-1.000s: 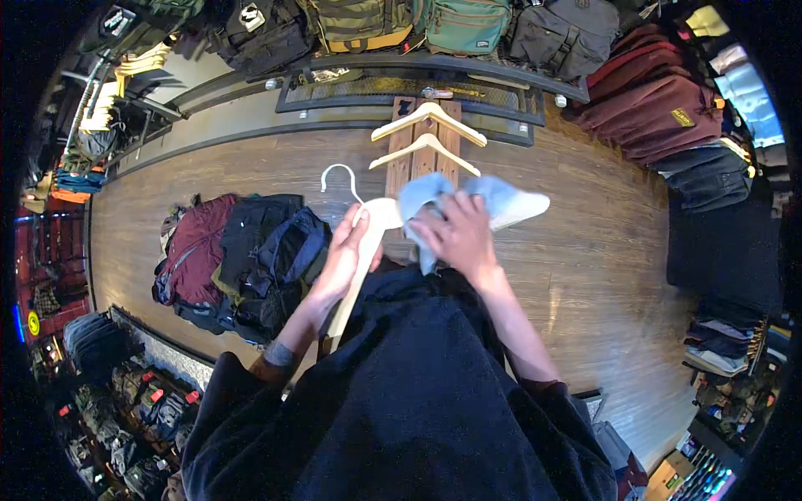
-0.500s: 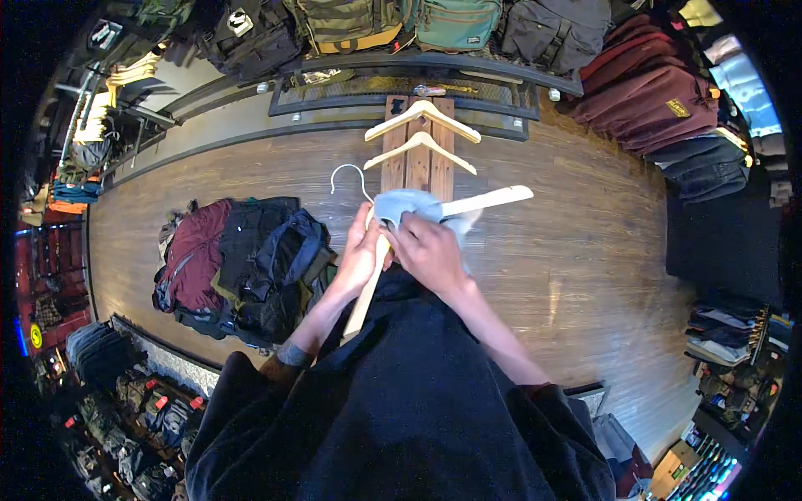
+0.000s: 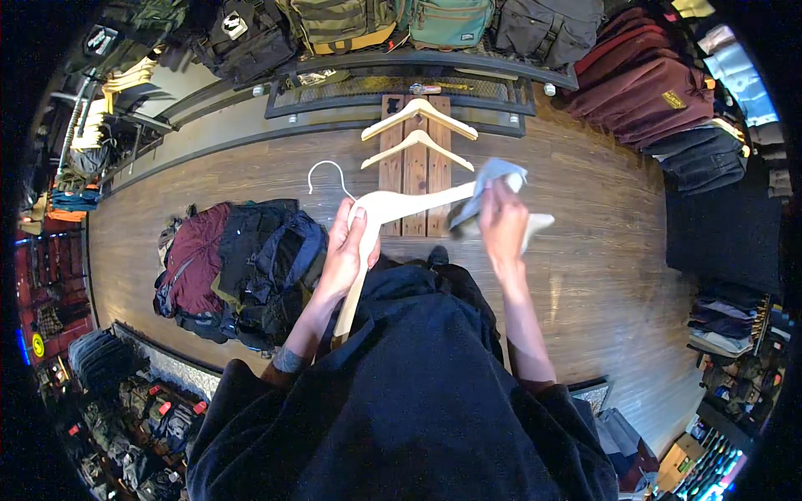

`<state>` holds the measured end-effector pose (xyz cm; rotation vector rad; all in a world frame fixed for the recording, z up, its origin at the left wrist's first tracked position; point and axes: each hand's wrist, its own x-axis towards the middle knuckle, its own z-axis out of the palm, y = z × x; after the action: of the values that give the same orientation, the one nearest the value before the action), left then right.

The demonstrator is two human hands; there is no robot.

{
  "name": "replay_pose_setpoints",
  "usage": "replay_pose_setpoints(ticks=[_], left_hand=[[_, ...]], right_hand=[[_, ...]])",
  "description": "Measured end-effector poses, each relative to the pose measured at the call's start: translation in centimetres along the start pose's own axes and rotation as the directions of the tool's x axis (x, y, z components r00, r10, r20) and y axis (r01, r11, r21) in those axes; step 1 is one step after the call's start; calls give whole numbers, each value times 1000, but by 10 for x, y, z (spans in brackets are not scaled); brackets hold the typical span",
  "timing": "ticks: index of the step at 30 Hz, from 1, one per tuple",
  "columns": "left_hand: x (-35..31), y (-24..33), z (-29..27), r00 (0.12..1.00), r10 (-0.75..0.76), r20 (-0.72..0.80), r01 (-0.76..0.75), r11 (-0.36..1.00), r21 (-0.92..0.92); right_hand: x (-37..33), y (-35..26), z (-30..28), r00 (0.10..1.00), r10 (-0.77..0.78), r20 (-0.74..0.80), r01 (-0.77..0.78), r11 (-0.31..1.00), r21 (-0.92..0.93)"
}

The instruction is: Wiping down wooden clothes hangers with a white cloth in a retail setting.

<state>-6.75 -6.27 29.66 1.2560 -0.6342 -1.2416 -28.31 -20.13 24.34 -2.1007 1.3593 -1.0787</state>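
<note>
A pale wooden clothes hanger [image 3: 405, 203] with a metal hook is held up in front of me. My left hand [image 3: 341, 257] grips it just below the hook, thumb on the near face. One arm of the hanger slopes down toward my chest; the other reaches out to the right. My right hand [image 3: 504, 227] is closed on a blue-grey cloth [image 3: 494, 174], which wraps round the right arm close to its tip. A loose part of the cloth hangs below the fingers. Two more wooden hangers, a far one [image 3: 418, 107] and a nearer one [image 3: 415, 139], lie on a slatted wooden bench [image 3: 414, 179].
A heap of clothes [image 3: 196, 259], maroon and dark, lies on the wooden floor [image 3: 576, 275] at left. Backpacks [image 3: 451, 23] line a low metal rack [image 3: 401, 63] at the far side. Maroon garments [image 3: 647, 79] hang at far right; folded clothes [image 3: 725, 326] are stacked at right.
My right hand has slid the cloth from near the hook out along the hanger's right arm toward its tip. My left hand keeps its grip, shifted slightly left with the hook.
</note>
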Motion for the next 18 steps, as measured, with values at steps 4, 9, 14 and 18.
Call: replay_pose_setpoints(ticks=[4, 9, 14, 18], left_hand=[[3, -9, 5, 1000, -10, -27, 9, 1000, -22], [1, -22, -9, 986, -72, -152, 59, 994, -93], [5, 9, -12, 999, -36, -40, 33, 998, -58], [4, 13, -11, 998, -23, -66, 21, 999, -26]], right_hand=[[-27, -65, 26, 976, -145, 162, 96, 957, 275], [-43, -104, 39, 909, -279, 308, 208, 947, 243], [-17, -54, 19, 977, -147, 156, 137, 988, 74], [9, -13, -6, 991, 104, 88, -106, 994, 24]])
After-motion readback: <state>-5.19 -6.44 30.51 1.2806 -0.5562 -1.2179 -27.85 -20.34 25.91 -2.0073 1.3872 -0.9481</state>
